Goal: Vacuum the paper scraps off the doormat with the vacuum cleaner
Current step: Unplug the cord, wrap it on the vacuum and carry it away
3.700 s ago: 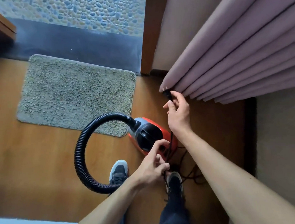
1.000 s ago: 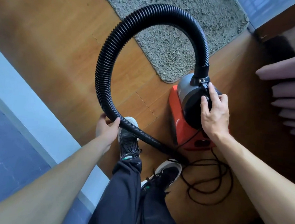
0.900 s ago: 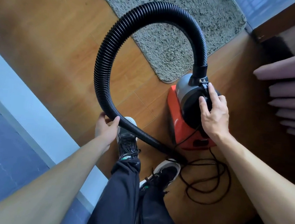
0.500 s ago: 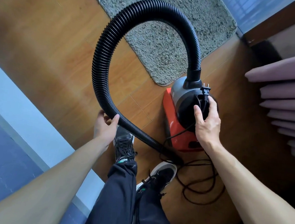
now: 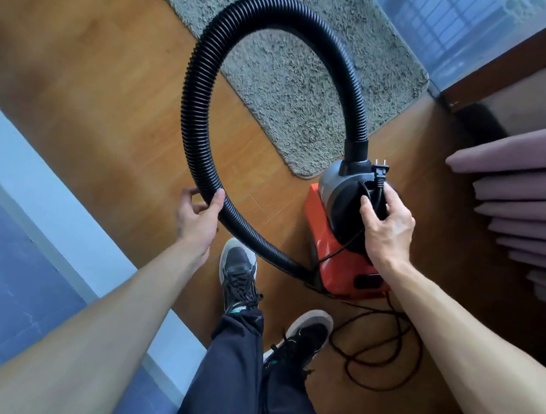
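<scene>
A: What's around the vacuum (image 5: pixel 343 245)?
B: Wood floor (image 5: pixel 95 78), mat (image 5: pixel 293 61) just beyond, top cut off; curtain (image 5: pixel 520 200) beside.
A: Hands?
B: Left hand (image 5: pixel 197 217) wraps the hose (image 5: pixel 195 102); right hand (image 5: pixel 387 229) pinches the plug cord (image 5: pixel 379 189). No scraps discernible.

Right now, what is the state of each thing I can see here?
Plug: unplugged, prongs up, cord in right hand.
Hose: looped, gripped by left hand.
Vacuum: standing on floor beside mat.
Mat: flat, no scraps visible.
Cord: loose coils on floor.
</scene>
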`<state>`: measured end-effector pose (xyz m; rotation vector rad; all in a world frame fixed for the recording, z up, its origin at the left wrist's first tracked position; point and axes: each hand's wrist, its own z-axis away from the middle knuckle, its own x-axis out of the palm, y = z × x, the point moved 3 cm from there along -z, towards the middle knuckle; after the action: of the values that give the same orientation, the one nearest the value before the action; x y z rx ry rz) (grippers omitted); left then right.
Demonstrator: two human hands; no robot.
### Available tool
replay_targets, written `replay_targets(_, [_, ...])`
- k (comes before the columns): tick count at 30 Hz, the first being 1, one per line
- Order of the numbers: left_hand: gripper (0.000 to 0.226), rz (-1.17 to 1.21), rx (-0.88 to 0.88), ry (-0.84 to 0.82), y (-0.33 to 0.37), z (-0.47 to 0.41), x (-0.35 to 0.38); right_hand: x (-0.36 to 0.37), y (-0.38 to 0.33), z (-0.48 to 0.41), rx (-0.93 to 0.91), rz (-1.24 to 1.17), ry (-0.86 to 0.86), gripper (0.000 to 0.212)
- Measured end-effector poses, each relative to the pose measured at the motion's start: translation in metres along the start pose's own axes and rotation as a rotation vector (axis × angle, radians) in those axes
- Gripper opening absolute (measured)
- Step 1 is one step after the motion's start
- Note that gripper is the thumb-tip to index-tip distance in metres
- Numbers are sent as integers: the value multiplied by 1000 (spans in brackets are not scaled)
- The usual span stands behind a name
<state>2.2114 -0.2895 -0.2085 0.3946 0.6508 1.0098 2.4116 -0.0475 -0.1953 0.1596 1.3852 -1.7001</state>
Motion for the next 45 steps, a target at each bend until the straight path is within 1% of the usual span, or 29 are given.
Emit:
replay_targets(3, [19,32,50,21,34,6,-5,-9,-28,-2,-30,14,-16,33])
replay_targets(6, [19,15,127,91,77,14,-13,-22,-66,-7,-58,13,9,32])
replay_targets(9, [20,14,212,148,130,25,-23,-38,-112,-14,-89,8,32,29])
replay_targets(12, [20,-2,302,182,188,39,-38,-57,-164,-21,-138,18,61,31])
replay_targets(15, [18,-10,385,204,244,56,-56,-77,-219,-26,-181,18,80,39])
replay_targets(17, [20,-10,439,225,281,71,-69,-93,-260,-26,-212,12,98,42])
replay_targets(20, [26,16,511,232,336,94,-90,-120,-328,-23,-267,-31,105,33])
replay_targets(24, [30,35,629,224,414,133,-124,-161,-422,-11,-360,-57,130,26])
replay_targets(30, [22,128,761,275,522,210,-184,-225,-571,20,-522,-108,218,1])
replay_targets(33, [19,158,822,302,570,253,-216,-252,-644,40,-589,-124,268,8])
replay_targets(36, [18,235,879,294,619,301,-249,-276,-711,58,-627,-155,300,9])
replay_targets(37, [21,282,877,287,634,314,-261,-284,-732,64,-643,-165,309,9])
replay_targets(39, [42,381,883,277,664,337,-286,-296,-776,79,-669,-190,318,8])
replay_targets(40, [50,393,908,279,678,350,-299,-301,-795,87,-681,-211,323,8])
replay_targets(41, [53,385,930,283,690,359,-312,-304,-814,94,-695,-226,329,9])
replay_targets(45, [44,324,950,313,729,390,-364,-314,-876,118,-730,-304,358,11])
